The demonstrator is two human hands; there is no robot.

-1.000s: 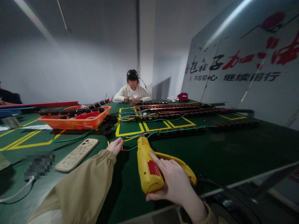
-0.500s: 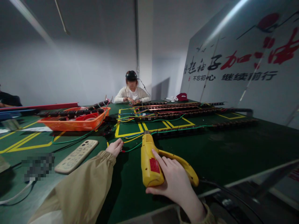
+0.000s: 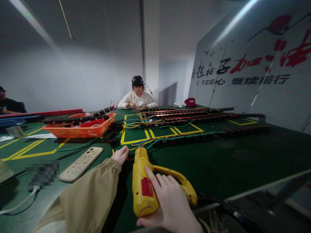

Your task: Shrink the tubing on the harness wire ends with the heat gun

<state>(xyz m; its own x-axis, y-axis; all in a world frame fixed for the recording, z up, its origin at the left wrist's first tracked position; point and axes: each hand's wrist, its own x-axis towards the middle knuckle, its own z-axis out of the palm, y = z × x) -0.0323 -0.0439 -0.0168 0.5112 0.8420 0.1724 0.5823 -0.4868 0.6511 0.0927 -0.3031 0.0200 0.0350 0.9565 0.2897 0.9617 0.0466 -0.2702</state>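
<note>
The right hand (image 3: 167,204) has a firm grip on a yellow heat gun (image 3: 143,184), fingers wrapped over its looped handle and the forefinger laid along the body beside a red label. The gun sits low over the near edge of the green counter (image 3: 230,161), its nozzle pointing away from the person toward a tangle of coloured wires (image 3: 136,144). Just left of the nozzle the left hand (image 3: 120,154), in a tan sleeve (image 3: 89,197), rests on the counter with fingers curled in at the wire ends; what it pinches, if anything, I cannot tell from here.

Left of that hand a pale remote control (image 3: 81,164) lies flat at a slant, and a green wire runs from beside it toward an orange tray (image 3: 77,127) loaded with dark parts and red rings. Yellow tape lines mark boxes on the counter. Across the middle and right, long dark strips (image 3: 194,116) with wires trailing lie side by side, reaching toward the far end. There a person in a white top (image 3: 137,98) sits with both hands on the counter. A red cap (image 3: 190,102) rests near the far right corner, below a large white board (image 3: 255,74) with red and black characters. Another person's shoulder shows at the far left edge.
</note>
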